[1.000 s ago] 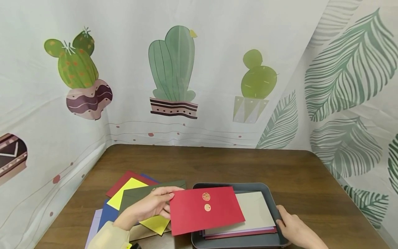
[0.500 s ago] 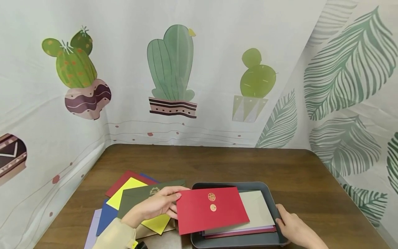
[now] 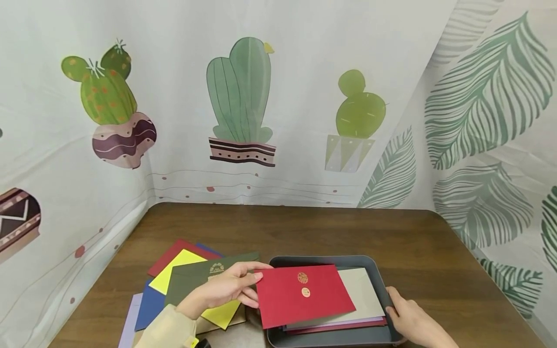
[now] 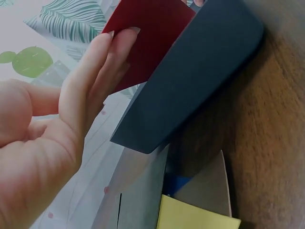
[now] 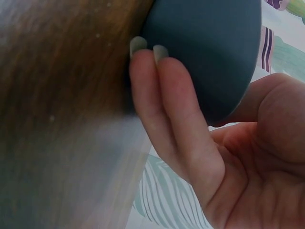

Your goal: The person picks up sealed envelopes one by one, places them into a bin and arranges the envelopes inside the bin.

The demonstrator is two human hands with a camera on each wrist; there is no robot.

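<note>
My left hand [image 3: 226, 290] pinches the left edge of a red envelope [image 3: 306, 304] with gold round marks, thumb on top and fingers beneath. The envelope slants over a dark grey tray [image 3: 339, 339], overlapping its left side. Inside the tray lies a stack with a cream envelope [image 3: 363, 295] on top and lavender and red edges showing below. In the left wrist view, the red envelope [image 4: 152, 47] is beside the tray wall [image 4: 190, 81]. My right hand [image 3: 413, 314] holds the tray's right rim; in the right wrist view its fingers [image 5: 176, 90] press the outer wall.
Left of the tray, a loose pile holds a dark green envelope [image 3: 187, 280], yellow envelopes [image 3: 178, 265], a red one [image 3: 170, 255], a blue one [image 3: 149, 305] and a lavender one [image 3: 129, 321]. A cactus-print curtain [image 3: 300, 106] hangs behind the brown table [image 3: 313, 232].
My left hand has moved to the right with the red envelope, which now covers more of the tray and its cream envelope. The right hand keeps its hold on the tray's rim.
</note>
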